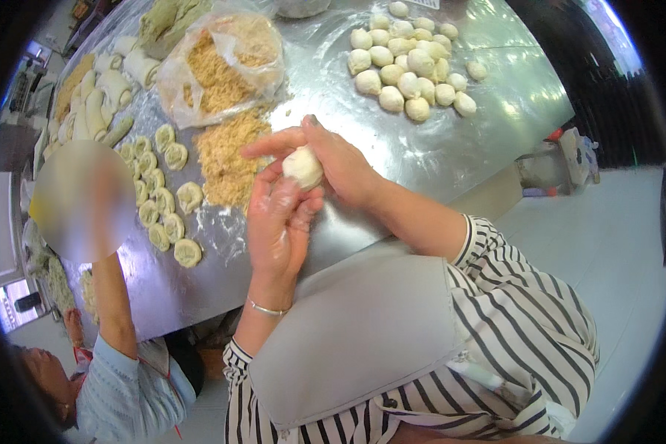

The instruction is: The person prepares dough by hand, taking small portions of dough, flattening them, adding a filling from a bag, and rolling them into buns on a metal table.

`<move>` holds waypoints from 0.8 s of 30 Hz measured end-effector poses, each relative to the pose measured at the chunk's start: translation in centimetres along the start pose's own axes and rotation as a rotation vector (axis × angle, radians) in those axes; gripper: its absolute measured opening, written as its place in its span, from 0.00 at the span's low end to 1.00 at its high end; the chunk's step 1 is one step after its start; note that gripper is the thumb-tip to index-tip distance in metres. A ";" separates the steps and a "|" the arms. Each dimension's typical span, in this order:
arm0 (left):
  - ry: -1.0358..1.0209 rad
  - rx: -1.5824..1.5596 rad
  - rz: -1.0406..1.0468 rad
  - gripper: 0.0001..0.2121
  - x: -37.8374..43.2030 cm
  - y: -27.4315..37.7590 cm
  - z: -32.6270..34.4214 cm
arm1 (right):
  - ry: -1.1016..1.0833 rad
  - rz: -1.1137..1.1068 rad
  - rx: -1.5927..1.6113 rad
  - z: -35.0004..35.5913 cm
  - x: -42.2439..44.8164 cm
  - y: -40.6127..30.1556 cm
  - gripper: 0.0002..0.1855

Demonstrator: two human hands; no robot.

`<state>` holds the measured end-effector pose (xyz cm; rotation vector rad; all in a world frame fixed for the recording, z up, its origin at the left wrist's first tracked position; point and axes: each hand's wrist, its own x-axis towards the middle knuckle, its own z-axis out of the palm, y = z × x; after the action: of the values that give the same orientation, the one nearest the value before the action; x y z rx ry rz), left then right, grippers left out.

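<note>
A smooth, pale dough ball point(303, 167) sits between my two hands above the steel table's near edge. My left hand point(280, 219), with a thin bracelet at the wrist, holds it from below with curled fingers. Cupped against the ball's right and upper side is my right hand point(348, 169), its thumb pointing up and its fingers reaching across behind the ball. Just beyond my left hand lies a heap of crumbly orange-brown filling point(227, 161). Several small dough discs with dented middles point(187, 253) lie to the left. A cluster of rounded dough balls point(409, 85) rests at the far right.
A clear plastic bag point(172, 97) of the same crumbs stands behind the heap. Dough rolls point(95, 111) and a large dough mass point(164, 22) lie far left. A co-worker's arm point(114, 299) reaches over the table point(216, 288) at left, the hand blurred.
</note>
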<state>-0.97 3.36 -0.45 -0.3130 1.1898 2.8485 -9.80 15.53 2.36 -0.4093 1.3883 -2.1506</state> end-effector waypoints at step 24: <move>0.697 0.778 0.497 0.08 -4.3 16.1 -14.6 | 0.808 -0.160 -1.304 -32.2 1.8 -10.6 0.24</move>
<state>3.86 -18.10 1.67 -1.1266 2.6802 2.3324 -31.03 41.69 -1.74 -0.0492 3.2109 -1.1893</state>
